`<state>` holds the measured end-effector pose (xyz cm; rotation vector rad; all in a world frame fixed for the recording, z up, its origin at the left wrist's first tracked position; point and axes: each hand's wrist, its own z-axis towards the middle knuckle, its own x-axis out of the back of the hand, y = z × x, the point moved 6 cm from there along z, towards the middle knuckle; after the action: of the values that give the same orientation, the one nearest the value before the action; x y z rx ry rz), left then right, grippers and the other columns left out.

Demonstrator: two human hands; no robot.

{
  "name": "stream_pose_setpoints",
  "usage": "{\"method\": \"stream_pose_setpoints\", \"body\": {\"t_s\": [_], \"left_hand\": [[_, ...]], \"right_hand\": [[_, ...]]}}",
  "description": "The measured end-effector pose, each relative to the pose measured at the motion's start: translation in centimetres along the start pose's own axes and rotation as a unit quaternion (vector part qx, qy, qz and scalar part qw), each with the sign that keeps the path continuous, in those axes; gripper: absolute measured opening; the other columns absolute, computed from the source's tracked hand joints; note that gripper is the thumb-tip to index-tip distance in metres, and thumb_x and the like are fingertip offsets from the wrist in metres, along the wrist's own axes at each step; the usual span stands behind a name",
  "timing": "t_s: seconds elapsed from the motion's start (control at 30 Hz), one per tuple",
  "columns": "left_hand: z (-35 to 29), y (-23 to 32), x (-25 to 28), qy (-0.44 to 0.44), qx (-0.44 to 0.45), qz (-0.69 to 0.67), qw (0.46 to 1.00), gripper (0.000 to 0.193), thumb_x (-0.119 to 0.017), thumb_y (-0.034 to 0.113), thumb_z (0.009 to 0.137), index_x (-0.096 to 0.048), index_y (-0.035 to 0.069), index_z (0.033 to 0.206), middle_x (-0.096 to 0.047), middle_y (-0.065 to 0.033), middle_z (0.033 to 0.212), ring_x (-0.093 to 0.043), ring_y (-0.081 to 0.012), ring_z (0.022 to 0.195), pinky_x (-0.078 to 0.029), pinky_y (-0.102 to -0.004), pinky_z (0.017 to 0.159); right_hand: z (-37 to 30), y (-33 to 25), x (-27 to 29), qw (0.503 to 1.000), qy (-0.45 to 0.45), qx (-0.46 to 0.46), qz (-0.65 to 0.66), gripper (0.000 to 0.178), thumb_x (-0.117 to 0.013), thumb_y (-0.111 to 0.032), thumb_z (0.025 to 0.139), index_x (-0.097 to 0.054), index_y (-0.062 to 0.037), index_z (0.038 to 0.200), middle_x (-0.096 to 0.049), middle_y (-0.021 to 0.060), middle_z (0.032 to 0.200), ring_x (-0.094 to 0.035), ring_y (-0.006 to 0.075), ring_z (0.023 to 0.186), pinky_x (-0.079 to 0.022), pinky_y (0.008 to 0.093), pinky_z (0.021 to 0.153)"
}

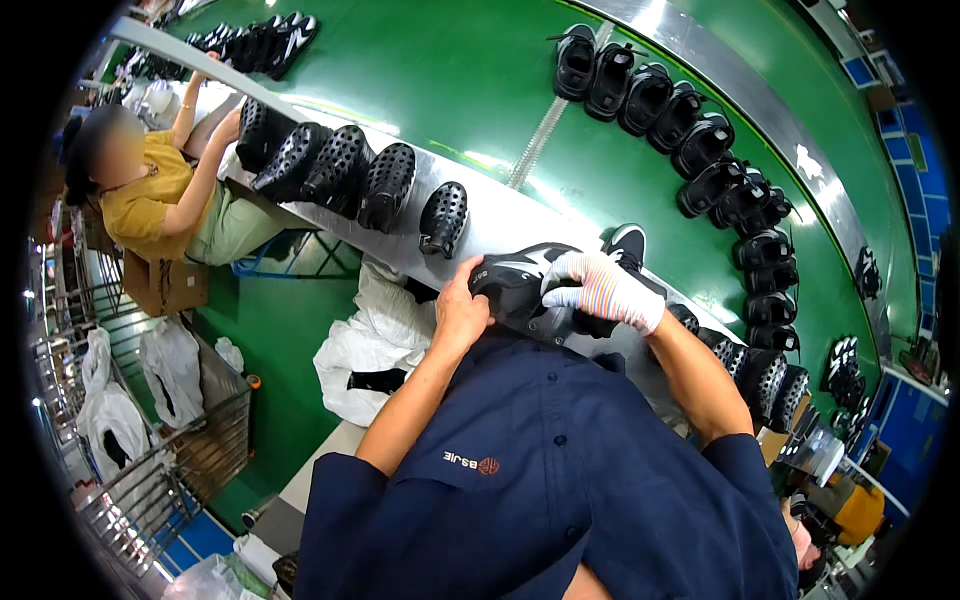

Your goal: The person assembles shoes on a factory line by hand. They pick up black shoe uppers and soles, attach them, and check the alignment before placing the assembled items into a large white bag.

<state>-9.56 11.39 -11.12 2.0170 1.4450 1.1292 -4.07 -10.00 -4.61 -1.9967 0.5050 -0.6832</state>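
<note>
A black sneaker (508, 287) with white and grey trim is between my two hands, over the near edge of the metal bench. My bare left hand (463, 308) grips one end of it, fingers wrapped round the side. On my right hand (607, 290) is a white striped glove; its fingers are curled and pressed on the sneaker's other end, and its fingertips are partly hidden. Just beyond the glove stands another black sneaker (627, 245) with a white-edged sole. A shiny black shoe-shaped form full of holes (444, 217) sits farther left on the bench.
More perforated forms (337, 170) line the metal bench (490, 208) to the left, near a seated person (150, 190) in yellow. A curved row of black shoes (690, 120) stands on the green surface beyond. White sacks (365, 335) lie by my left arm; a wire cart (215, 430) is at left.
</note>
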Motion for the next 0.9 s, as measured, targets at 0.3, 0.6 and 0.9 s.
{"method": "stream_pose_setpoints", "body": {"t_s": [0.3, 0.6, 0.9], "left_hand": [[-1.7, 1.3, 1.8, 0.054, -0.26, 0.094, 0.959, 0.074, -0.052, -0.014, 0.074, -0.062, 0.015, 0.141, -0.058, -0.025, 0.131, -0.059, -0.0425, 0.122, -0.048, -0.0446, 0.11], [-2.3, 2.9, 2.6, 0.028, -0.313, 0.123, 0.941, 0.075, -0.049, -0.014, 0.073, -0.065, 0.018, 0.139, -0.053, -0.0276, 0.138, -0.057, -0.0465, 0.127, -0.047, -0.0452, 0.111], [-2.4, 3.3, 3.1, -0.011, -0.331, 0.103, 0.938, 0.073, -0.05, -0.014, 0.075, -0.066, 0.021, 0.137, -0.051, -0.0273, 0.139, -0.058, -0.0476, 0.124, -0.05, -0.0451, 0.109]], "right_hand": [[-0.2, -0.5, -2.5, 0.997, 0.009, -0.039, 0.07, 0.021, -0.082, -0.018, 0.09, -0.075, -0.0028, 0.103, -0.074, 0.0059, 0.082, -0.064, 0.0112, 0.072, -0.055, 0.0324, 0.067], [1.1, -0.8, -2.8, 0.997, 0.015, -0.034, 0.065, 0.023, -0.079, -0.021, 0.094, -0.077, -0.0035, 0.109, -0.076, 0.0078, 0.084, -0.067, 0.0121, 0.071, -0.054, 0.0328, 0.066], [2.3, -0.4, -3.5, 0.998, 0.004, -0.05, 0.029, 0.023, -0.077, -0.023, 0.095, -0.077, -0.0047, 0.108, -0.076, 0.0101, 0.083, -0.068, 0.0158, 0.071, -0.055, 0.0352, 0.07]]}}
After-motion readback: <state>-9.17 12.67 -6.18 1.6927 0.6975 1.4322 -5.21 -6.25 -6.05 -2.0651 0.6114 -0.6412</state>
